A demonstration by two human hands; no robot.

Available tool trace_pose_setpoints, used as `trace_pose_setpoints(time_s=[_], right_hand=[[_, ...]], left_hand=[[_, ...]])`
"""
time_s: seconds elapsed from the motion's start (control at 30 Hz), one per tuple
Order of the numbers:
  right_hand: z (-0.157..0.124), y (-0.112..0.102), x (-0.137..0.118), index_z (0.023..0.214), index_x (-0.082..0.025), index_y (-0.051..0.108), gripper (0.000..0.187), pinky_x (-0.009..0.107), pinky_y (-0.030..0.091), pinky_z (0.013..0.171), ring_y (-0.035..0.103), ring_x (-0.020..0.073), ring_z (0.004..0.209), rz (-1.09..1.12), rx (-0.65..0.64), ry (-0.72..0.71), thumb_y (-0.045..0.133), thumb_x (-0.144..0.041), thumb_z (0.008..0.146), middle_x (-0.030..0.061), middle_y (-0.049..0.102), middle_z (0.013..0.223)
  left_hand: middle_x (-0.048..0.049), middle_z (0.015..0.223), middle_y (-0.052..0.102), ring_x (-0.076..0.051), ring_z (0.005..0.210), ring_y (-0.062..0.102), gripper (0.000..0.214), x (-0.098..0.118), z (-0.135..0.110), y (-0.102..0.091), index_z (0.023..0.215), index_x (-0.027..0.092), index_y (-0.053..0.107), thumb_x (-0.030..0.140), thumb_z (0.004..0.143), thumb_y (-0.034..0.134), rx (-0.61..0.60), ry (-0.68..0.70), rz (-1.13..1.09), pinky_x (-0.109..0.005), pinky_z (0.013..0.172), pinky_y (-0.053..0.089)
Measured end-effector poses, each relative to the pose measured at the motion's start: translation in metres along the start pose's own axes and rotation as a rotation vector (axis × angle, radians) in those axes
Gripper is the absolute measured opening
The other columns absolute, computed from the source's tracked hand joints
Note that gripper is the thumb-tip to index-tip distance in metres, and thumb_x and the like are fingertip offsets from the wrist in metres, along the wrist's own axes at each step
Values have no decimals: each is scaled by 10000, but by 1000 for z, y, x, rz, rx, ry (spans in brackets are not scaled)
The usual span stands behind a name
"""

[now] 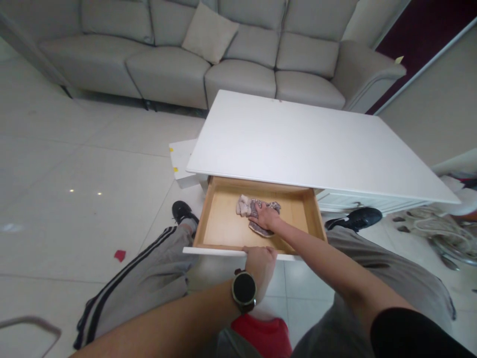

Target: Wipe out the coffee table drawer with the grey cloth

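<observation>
Closest to us is the watch [244, 288] on our left wrist, and just beyond it our left hand [262, 262] curls its fingers over the near edge of the drawer [220, 223], seemingly to steady it. The thumb is hidden, so we cannot tell whether it pinches from below.

Farther in, our right hand [267, 217] lies palm down on the cloth [244, 205], its fingers a little spread; whether they gather any fabric underneath, we cannot tell. We take the step in hand to be pressing the cloth against the drawer's floor, probably to wipe it. As we judge it, the next move calls for even downward pressure, with the left hand firm so that the drawer does not slide.

The cloth sits inside the drawer near its middle, apart from the left and right walls. It looks soft and crumpled: pale and bunched at the left end, darker and patterned around our hand, with a light-edged flap toward the near side.

Beyond, the table [298, 144] spreads white to the far right, and past it stands the grey sofa [238, 82] with a cushion [209, 32].
</observation>
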State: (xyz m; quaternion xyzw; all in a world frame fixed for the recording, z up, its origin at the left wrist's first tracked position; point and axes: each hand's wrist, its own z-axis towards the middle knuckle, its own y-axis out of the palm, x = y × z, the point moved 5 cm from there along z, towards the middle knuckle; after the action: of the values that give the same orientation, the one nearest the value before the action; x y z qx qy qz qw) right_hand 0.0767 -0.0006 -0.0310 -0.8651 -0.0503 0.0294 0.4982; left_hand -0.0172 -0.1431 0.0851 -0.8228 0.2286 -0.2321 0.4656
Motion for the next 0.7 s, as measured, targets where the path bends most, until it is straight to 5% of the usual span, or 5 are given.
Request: trace_pose_setpoints(time_s=[0.2,0.33,0.43,0.6,0.7], right_hand=[[29,-15,-96,1619,-150,175,1040,512,457,988,544,401,1264,33,-6,-234,429,-816,861,274,299,1593],[30,-12,-110,1645,-288,87,1183,526,430,1057,493,404,1342,29,-92,-323,599,-843,734,193,143,1682],[30,-13,-67,1636,-384,57,1208,536,413,1081,462,409,1377,18,-168,-228,711,-779,700,144,45,1706],[11,-3,69,1645,-305,-28,1240,548,410,1082,441,428,1389,-23,-231,117,731,-706,749,225,-5,1689],[-17,22,141,1626,-297,-124,1451,560,374,1114,342,450,1450,-22,-342,200,869,-617,618,232,-55,1684]], left_hand=[[-107,964,780,-289,914,738,424,-3,-3,-10,1181,177,718,13,947,405,-8,0,-95,-418,776,519],[-109,928,779,-280,864,734,379,-4,-1,-9,1122,160,745,25,949,436,-4,0,-123,-418,767,515],[-156,1010,766,-295,902,722,432,-4,2,-3,1324,115,616,15,941,443,-19,-7,-76,-405,769,527],[-207,1057,741,-322,964,720,467,-2,0,0,1385,73,534,1,934,439,-26,2,-28,-426,794,548],[-220,1067,731,-322,977,730,469,-1,-2,-2,1394,64,512,1,940,410,-33,23,31,-447,779,571]])
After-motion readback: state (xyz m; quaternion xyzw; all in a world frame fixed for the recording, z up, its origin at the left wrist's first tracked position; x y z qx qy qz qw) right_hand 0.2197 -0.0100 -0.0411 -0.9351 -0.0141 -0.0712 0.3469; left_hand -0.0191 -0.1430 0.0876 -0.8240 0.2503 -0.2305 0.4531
